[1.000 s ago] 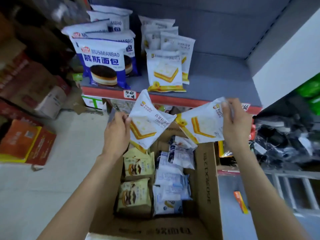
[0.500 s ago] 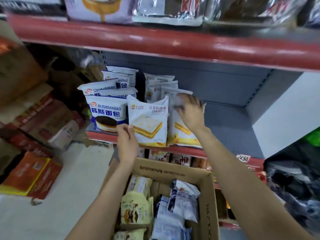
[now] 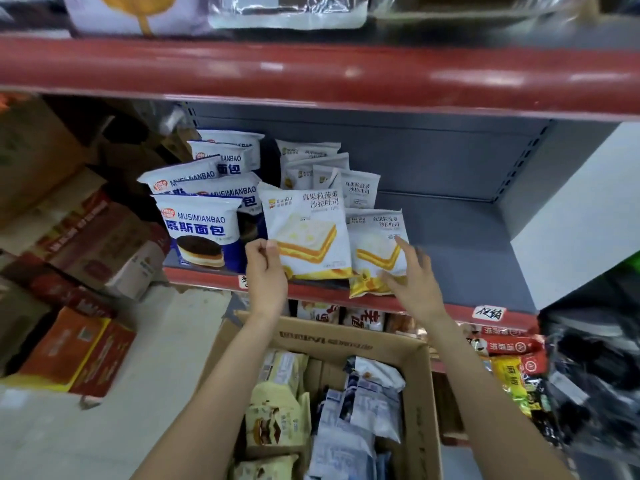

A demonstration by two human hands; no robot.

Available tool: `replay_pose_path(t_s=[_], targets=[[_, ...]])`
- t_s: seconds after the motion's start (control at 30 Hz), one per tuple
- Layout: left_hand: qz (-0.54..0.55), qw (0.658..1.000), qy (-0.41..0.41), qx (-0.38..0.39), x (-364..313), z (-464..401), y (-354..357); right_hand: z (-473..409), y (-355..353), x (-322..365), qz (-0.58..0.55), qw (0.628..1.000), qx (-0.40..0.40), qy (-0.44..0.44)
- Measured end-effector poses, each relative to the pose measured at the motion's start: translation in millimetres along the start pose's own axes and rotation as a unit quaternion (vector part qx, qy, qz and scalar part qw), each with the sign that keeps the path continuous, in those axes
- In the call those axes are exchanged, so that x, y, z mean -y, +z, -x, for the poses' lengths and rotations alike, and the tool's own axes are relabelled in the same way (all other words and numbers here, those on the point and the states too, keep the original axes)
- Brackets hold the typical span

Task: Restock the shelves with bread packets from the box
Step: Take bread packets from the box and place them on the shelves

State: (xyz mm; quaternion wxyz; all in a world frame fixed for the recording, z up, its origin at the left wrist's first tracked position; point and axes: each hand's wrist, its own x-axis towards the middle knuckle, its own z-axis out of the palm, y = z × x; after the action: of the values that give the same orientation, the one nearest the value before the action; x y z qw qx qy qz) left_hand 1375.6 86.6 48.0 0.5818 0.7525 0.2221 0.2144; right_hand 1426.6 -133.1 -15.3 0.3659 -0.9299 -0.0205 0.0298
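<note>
Currently, left hand point(image 3: 265, 271) pinches 1 upright bread packet point(image 3: 306, 233) on the shelf point(image 3: 478, 258); right hand point(image 3: 414, 275), fingers relaxed, touches a 2nd packet point(image 3: 375, 247) beside it. Box point(image 3: 420, 393) sits below both hands.

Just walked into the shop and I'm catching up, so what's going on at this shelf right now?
A person is restocking bread packets from an open cardboard box in front of the shelf. Their left hand pinches the lower left edge of a white sandwich-bread packet standing at the shelf's front edge. Their right hand, fingers spread, is at a second matching packet beside it, whose bottom overhangs the red shelf lip. Blue mousse-bread packets stand to the left, and more packets remain in the box.
</note>
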Motion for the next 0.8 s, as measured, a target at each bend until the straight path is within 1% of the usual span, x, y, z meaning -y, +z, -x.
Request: replay_pose_path(t_s=[0.07,0.1,0.17,0.3,0.37,0.43,0.5,0.53,0.6,0.63,0.7,0.8], targets=[[-0.001,1.0,-0.001,0.016,-2,-3,4,-11,0,10,-0.058,0.998,0.025,0.019],[-0.007,1.0,-0.003,0.021,-2,-4,7,-15,3,18,-0.098,0.995,0.024,0.027],[-0.027,0.999,0.0,0.026,1,-7,12,-23,13,33,-0.173,0.984,-0.002,0.037],[-0.048,0.999,0.001,0.019,14,-22,21,-42,28,50,-0.216,0.975,-0.056,0.006],[-0.058,0.998,-0.003,0.019,20,-33,26,-46,27,52,-0.274,0.96,-0.059,0.01],[-0.053,0.996,-0.004,0.073,29,-40,28,-41,23,50,-0.329,0.943,-0.047,0.023],[-0.059,0.987,0.001,0.151,42,-37,27,-31,25,40,-0.323,0.946,-0.018,-0.005],[-0.073,0.983,0.006,0.168,49,-32,27,-25,29,35,-0.312,0.949,0.0,-0.031],[-0.105,0.981,0.037,0.161,57,-23,28,-15,40,29,-0.281,0.957,0.031,-0.067],[-0.12,0.979,0.062,0.154,58,-21,30,-12,45,29,-0.26,0.962,0.033,-0.074],[-0.127,0.974,0.108,0.153,56,-25,34,-14,46,36,-0.235,0.968,0.025,-0.09],[-0.127,0.967,0.128,0.178,54,-49,37,-26,44,46,-0.233,0.968,0.014,-0.09]])
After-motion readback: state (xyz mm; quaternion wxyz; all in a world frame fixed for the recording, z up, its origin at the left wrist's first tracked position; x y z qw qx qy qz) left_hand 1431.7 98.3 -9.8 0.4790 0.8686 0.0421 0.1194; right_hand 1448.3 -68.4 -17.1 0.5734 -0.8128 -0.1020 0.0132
